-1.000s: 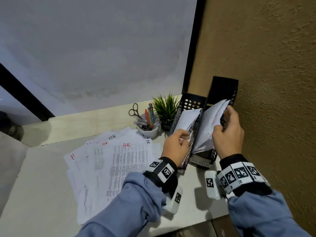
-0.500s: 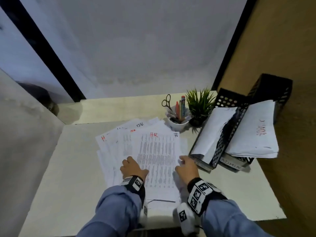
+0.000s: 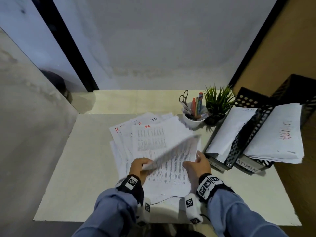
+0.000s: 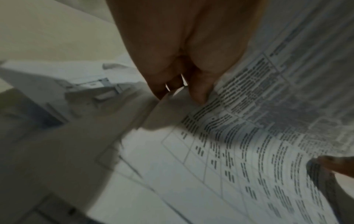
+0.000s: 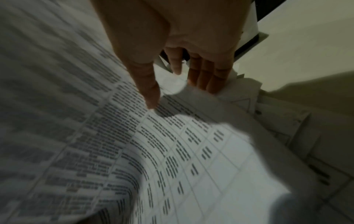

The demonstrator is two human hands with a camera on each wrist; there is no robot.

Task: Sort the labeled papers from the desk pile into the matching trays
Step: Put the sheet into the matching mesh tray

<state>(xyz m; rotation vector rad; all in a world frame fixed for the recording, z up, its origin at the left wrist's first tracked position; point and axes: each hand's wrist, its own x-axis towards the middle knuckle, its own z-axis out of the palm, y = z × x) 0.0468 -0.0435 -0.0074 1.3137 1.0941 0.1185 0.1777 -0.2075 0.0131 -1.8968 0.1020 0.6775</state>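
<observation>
Pinching grip: left hand [image 3: 139,165] lifts the top sheet [image 3: 172,151] at the pile's [image 3: 148,134] seven o'clock; right hand [image 3: 196,165] spread at five o'clock. Risk: an underlying sheet drags along unnoticed and gets misfiled.

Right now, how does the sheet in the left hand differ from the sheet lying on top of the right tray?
The lifted sheet is tilted up off the pile, pinched by the left hand; the tray sheet lies loose on the right tray, untouched. The lifted sheet carries dense printed rows; the tray sheet's upper face is blank but for red handwriting. The lifted sheet is motion-blurred, the tray sheet sharp. Both are white paper.
</observation>
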